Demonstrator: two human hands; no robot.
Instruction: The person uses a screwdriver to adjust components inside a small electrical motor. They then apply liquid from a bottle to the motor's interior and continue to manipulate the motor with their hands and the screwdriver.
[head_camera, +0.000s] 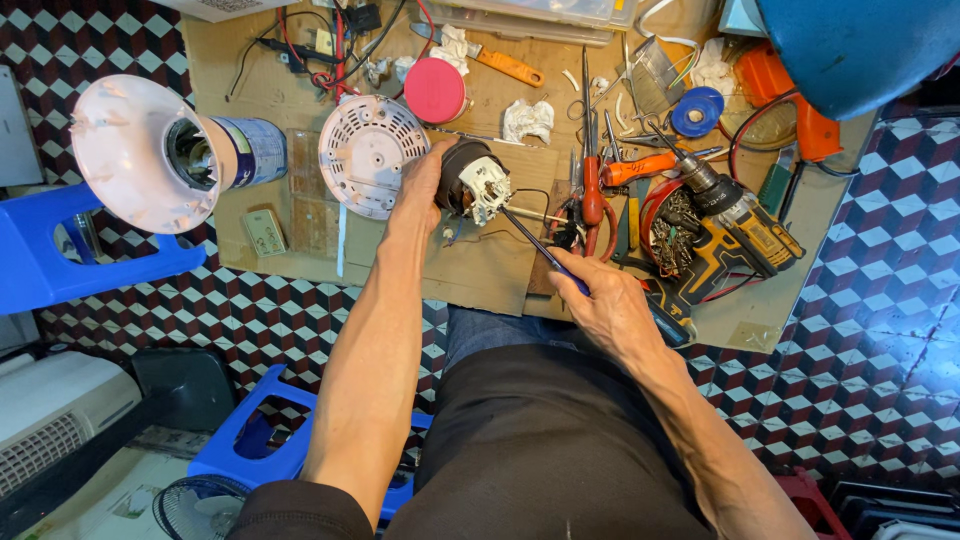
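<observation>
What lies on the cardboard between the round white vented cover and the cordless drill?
In the head view, between the white vented cover and the drill lie the dark motor held by the left hand, then red-handled pliers.

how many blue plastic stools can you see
2: one blue plastic stool at the left edge beside the cardboard sheet, another under the left forearm. Others may be hidden.

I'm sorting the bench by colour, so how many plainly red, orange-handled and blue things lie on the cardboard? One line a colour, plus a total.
Red: 2, the round red lid and the red-handled pliers.
Orange-handled: 2, the orange screwdriver and the orange tool.
Blue: 1, the blue tape roll.
Total: 5.
</observation>
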